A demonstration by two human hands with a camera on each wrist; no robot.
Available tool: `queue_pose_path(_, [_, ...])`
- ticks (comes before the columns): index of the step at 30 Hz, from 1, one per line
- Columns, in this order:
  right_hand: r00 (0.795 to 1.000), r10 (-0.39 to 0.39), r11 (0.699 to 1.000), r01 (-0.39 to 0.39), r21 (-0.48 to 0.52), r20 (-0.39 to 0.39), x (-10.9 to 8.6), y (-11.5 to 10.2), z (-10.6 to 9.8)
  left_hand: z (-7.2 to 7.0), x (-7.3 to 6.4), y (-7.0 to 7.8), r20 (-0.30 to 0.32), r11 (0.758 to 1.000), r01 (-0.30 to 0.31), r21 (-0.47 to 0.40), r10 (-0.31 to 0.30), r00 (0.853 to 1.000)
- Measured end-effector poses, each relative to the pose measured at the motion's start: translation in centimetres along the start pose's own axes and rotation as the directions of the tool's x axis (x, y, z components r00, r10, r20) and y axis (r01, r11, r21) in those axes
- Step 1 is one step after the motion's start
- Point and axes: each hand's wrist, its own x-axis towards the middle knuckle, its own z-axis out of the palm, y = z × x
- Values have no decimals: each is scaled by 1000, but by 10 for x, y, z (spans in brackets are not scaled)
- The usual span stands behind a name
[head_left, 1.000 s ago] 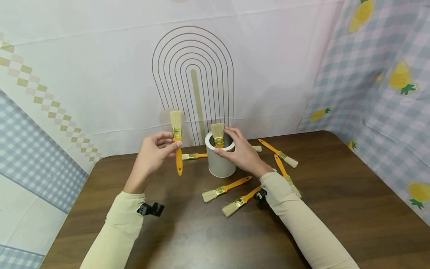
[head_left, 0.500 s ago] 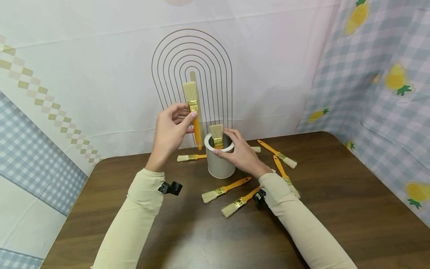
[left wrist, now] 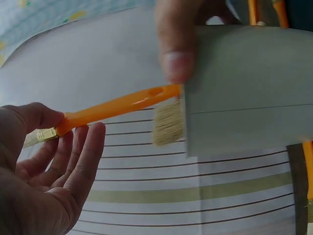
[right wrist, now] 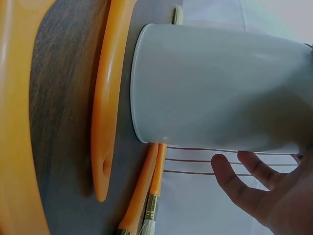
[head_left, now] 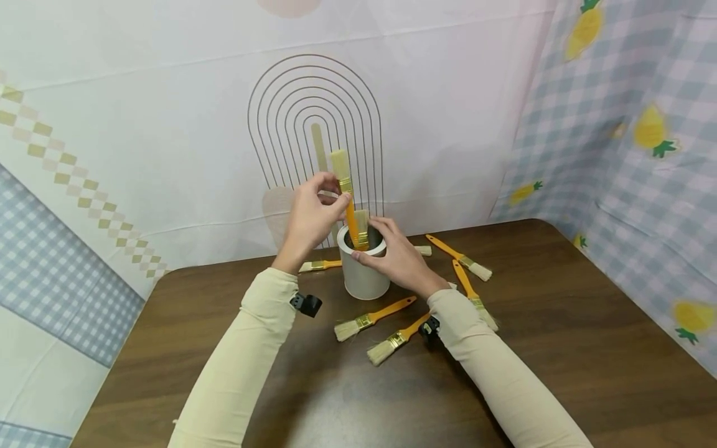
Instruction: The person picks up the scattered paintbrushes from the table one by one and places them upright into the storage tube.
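Observation:
My left hand (head_left: 315,214) pinches a paintbrush (head_left: 340,165) with an orange handle and pale bristles by the handle just below its metal ferrule. The bristles point up, and the handle's lower end is at the mouth of a grey can (head_left: 365,279). In the left wrist view, the handle's holed tip (left wrist: 155,92) meets the can's rim. A second paintbrush (head_left: 361,221) stands bristles up in the can, its handle hidden inside. My right hand (head_left: 404,261) grips the can around its rim, thumb on the near side and fingers on the far side.
Several more paintbrushes lie on the brown table (head_left: 224,348): one (head_left: 366,320) in front of the can, another (head_left: 398,339) by the right wrist, others to the right (head_left: 462,257) and behind it. A patterned cloth wall (head_left: 185,124) rises behind the table.
My left hand has carried the paintbrush up and to the right, then lowered its handle end to the can's mouth. The right hand has stayed on the can.

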Motion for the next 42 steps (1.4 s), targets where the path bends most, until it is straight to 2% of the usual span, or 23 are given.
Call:
queue_pose_path(8, [1000, -2, 1000, 2, -6, 4, 0, -2, -1, 16, 3, -15, 106, 990, 9, 142, -24, 994])
queue_pose_path(13, [1000, 3, 1000, -3, -11, 20, 0, -5, 1, 18, 2, -22, 208, 968, -53, 247, 1, 978])
queue_pose_path(16, [1000, 8, 1000, -8, -6, 27, 0, -5, 1, 18, 4, -26, 299, 947, -91, 308, -5, 954])
queue_pose_path(22, [1000, 5, 1000, -5, 7, 21, -1, -5, 0, 21, 5, -31, 471, 898, -159, 409, -59, 880])
queue_pose_path(23, [1000, 1, 1000, -2, 10, 19, -1, -5, 0, 22, 5, -31, 484, 893, -167, 419, -64, 873])
queue_pose_path(25, [1000, -5, 1000, 5, 21, 18, -2, -4, 0, 23, 5, -32, 493, 886, -179, 428, -63, 868])
queue_pose_path(27, [1000, -10, 999, 10, 30, 16, -2, -3, 0, 25, 4, -32, 484, 880, -185, 438, -58, 873])
queue_pose_path(30, [1000, -7, 999, 6, 39, 17, -2, -3, 0, 28, 4, -32, 444, 872, -165, 461, -66, 893])
queue_pose_path(33, [1000, 4, 999, -5, 40, 18, -2, -2, -1, 30, 2, -31, 403, 867, -129, 482, -88, 911])
queue_pose_path(37, [1000, 4, 999, -5, 33, 22, -1, -3, 1, 27, 0, -28, 361, 865, -78, 495, -123, 925])
queue_pose_path(39, [1000, 1, 1000, -1, 31, 21, -1, -2, 1, 24, 0, -26, 342, 868, -69, 491, -119, 932])
queue_pose_path(42, [1000, 6, 999, -7, 36, 16, -1, -2, -1, 16, 0, -24, 316, 887, -69, 457, -89, 945])
